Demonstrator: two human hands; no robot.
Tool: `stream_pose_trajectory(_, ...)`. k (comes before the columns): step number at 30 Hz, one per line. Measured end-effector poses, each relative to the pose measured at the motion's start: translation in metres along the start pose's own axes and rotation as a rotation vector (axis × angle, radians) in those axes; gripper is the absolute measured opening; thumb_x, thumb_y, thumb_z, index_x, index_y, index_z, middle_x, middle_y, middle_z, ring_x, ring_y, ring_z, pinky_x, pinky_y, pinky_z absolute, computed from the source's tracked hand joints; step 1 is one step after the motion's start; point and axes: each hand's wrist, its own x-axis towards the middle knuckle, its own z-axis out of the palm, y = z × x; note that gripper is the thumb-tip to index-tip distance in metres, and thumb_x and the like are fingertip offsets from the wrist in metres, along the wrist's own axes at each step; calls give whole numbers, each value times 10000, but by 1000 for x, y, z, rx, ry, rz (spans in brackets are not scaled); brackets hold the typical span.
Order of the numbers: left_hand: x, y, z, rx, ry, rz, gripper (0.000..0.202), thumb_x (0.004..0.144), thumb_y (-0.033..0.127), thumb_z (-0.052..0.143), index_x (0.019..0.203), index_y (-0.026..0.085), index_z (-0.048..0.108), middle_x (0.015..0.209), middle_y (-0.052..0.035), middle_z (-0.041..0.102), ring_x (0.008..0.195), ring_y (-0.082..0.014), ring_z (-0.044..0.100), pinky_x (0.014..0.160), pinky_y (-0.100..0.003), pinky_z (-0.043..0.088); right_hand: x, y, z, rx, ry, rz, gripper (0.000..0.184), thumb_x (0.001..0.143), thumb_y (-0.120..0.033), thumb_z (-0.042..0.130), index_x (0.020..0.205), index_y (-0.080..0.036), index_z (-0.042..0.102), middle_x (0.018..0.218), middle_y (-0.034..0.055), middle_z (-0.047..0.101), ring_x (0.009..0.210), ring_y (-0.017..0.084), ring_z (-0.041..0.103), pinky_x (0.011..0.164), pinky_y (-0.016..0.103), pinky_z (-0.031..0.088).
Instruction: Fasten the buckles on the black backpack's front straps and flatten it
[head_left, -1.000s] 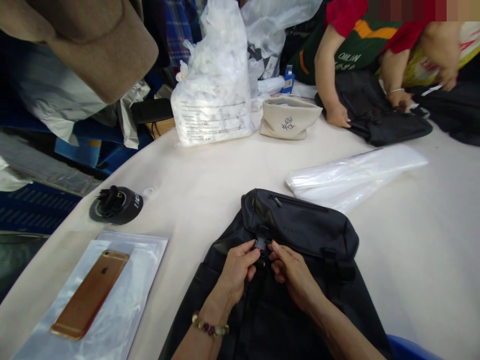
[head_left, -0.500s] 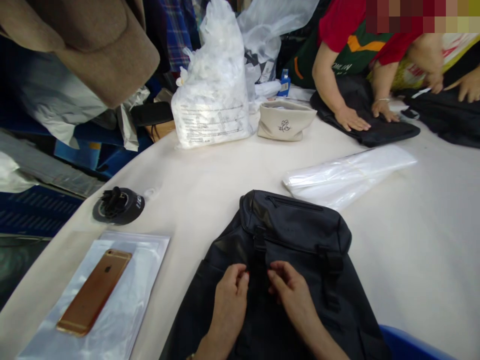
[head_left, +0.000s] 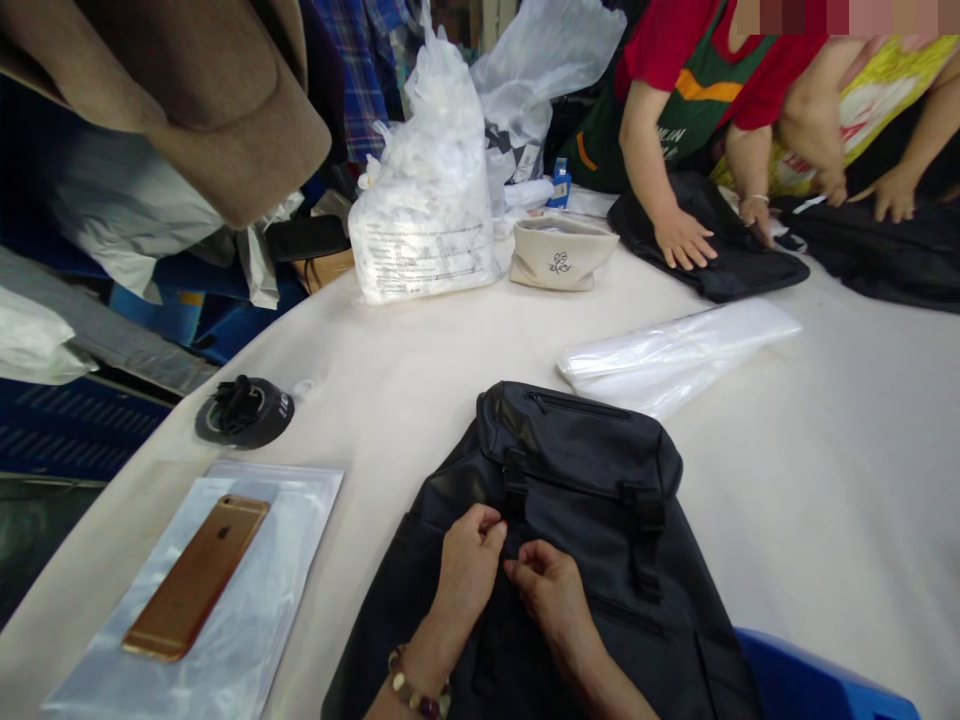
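Note:
A black backpack (head_left: 585, 440) lies on the table in front of me, its flap away from me. Two buckled straps run down its front. My left hand (head_left: 472, 560) has thumb and fingers pinched on the left strap, just under its buckle (head_left: 515, 478). Close beside it and slightly lower, my right hand (head_left: 551, 590) is closed in a pinch on the same dark strap. The black webbing barely stands out from the bag, so the exact grip is hard to see. The right strap (head_left: 646, 570) hangs untouched.
A phone (head_left: 196, 580) rests on clear plastic sleeves (head_left: 300, 540) at left, near a tape roll (head_left: 247, 412). Beyond the backpack are folded plastic bags (head_left: 675, 350), a beige pouch (head_left: 562, 255) and a stuffed white bag (head_left: 427, 200). Co-workers' hands press black bags (head_left: 720, 245). A blue bin (head_left: 817, 680) stands at lower right.
My right hand has moved left and a little down, closing the gap to my left hand. My left hand has shifted slightly up. The view has tilted a little.

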Motion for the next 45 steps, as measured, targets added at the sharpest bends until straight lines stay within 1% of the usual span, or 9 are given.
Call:
stream_pose_trajectory(3,5,1,5,16,1,3,88,694,253,564,737,178,551,699,-4,586,678,-152,548,666,-287,411,-2,0,2,-6,-22,-25,213,519,-329,576,524,-194,412,406,-91,330,402,46,248,407,221,159)
stream_pose_trajectory(7,4,5,12,124,77,-34,262,616,339,680,766,193,521,702,16,538,656,-160,518,618,-290,385,-3,0,3,25,-57,-92,154,530,-279,559,526,-175,445,473,-60,398,467,62,290,453,227,220)
stream_pose_trajectory(12,0,3,25,198,223,44,199,683,326,639,750,191,509,761,3,511,714,-166,514,667,-296,380,-4,3,2,26,-103,-155,102,573,-256,550,571,-171,494,537,-19,510,548,115,424,542,251,344)
stream_pose_trajectory(18,1,-6,29,101,259,82,194,704,346,603,665,194,488,694,4,492,675,-168,494,664,-308,380,-2,8,1,-95,-99,-200,60,619,-233,532,603,-178,511,558,-7,543,548,130,466,543,253,382)
stream_pose_trajectory(28,-2,-12,23,-67,217,110,201,714,395,554,678,205,499,654,21,494,635,-147,478,627,-289,393,-9,6,-14,-289,-109,-166,113,711,-301,492,694,-190,492,567,-34,472,491,98,409,461,231,333)
stream_pose_trajectory(34,2,-2,21,-181,218,74,128,614,252,614,634,194,501,603,50,462,572,-110,431,547,-241,353,0,-17,-25,-286,39,-368,246,783,-371,485,931,-203,586,833,48,606,700,153,553,600,267,459)
stream_pose_trajectory(39,1,2,18,-487,78,20,162,600,161,611,753,191,569,598,67,517,572,-87,451,543,-203,361,13,-26,-22,-258,-33,-532,237,806,-341,477,941,-229,635,814,38,547,681,130,527,588,263,463)
stream_pose_trajectory(43,-2,7,13,-697,-69,16,184,645,195,641,826,190,611,685,40,620,653,-101,534,638,-207,426,15,-29,-25,-206,-85,-493,241,807,-359,480,938,-221,628,777,16,519,590,99,496,501,236,430)
stream_pose_trajectory(45,-2,9,12,-742,-68,7,146,679,235,633,817,187,627,704,26,640,667,-110,551,656,-217,435,13,-32,-28,-176,-97,-447,253,797,-384,489,932,-213,616,771,9,522,570,92,492,481,230,419)
